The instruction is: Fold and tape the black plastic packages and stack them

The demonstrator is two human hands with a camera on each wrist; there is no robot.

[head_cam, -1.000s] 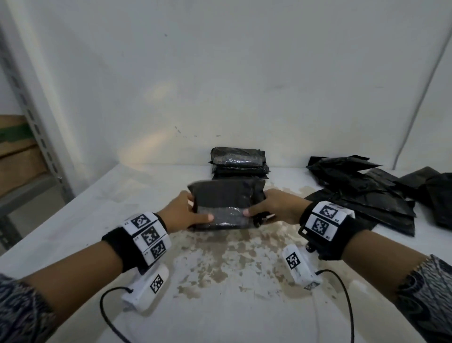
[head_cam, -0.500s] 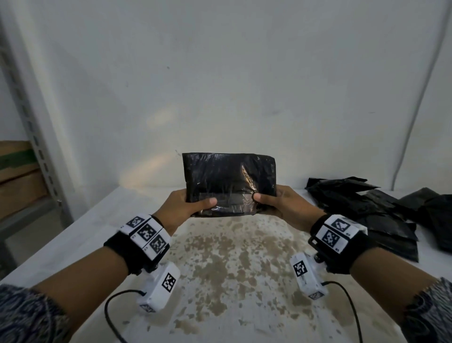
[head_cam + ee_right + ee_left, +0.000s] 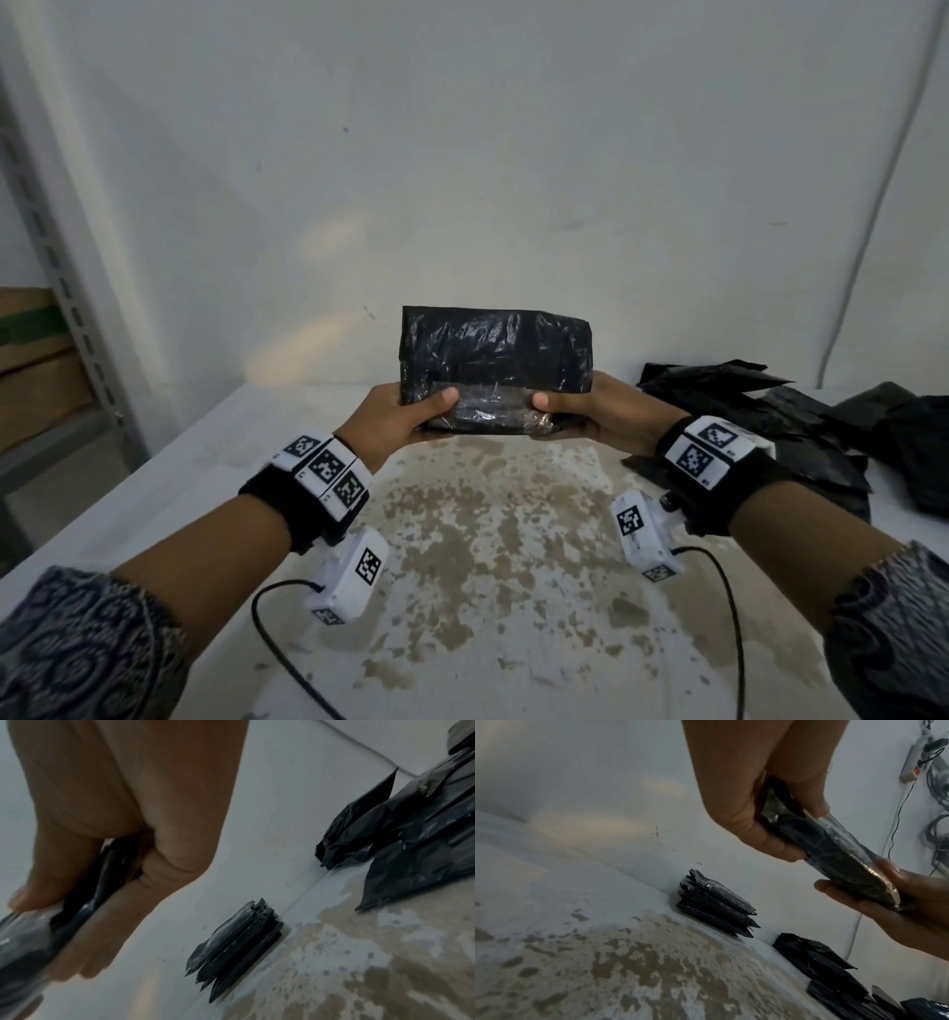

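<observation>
I've got both hands up off the worktop [image 3: 154, 514], holding one folded black plastic package [image 3: 495, 354] upright at about 12 o'clock from me, taped face toward the head camera. Left hand [image 3: 398, 424] pinches the lower left corner, thumb on the front, fingers curled behind; right hand [image 3: 585, 421] does the same on the lower right, so both are clamped on that package. A strip of clear tape [image 3: 482, 406] runs across the lower front between my thumbs; its right end looks a bit crumpled, can't tell if it's fully stuck down. The finished stack [image 3: 717, 909] sits against the wall at 12 o'clock, hidden behind the held package in the head view, clear in both wrist views. The unfolded pile of black bags [image 3: 770, 416] lies at about 2 o'clock on the worktop. My read: fold and tape are done, next is setting this one on the stack. Risks: the plastic is slick and I only have the bottom edge, so it could slip or flop over on the way; a loose tape end could let the fold spring open; and the stack's edges already look uneven, so a sloppy drop could slide the top packages off or push the stack sideways toward the pile.
</observation>
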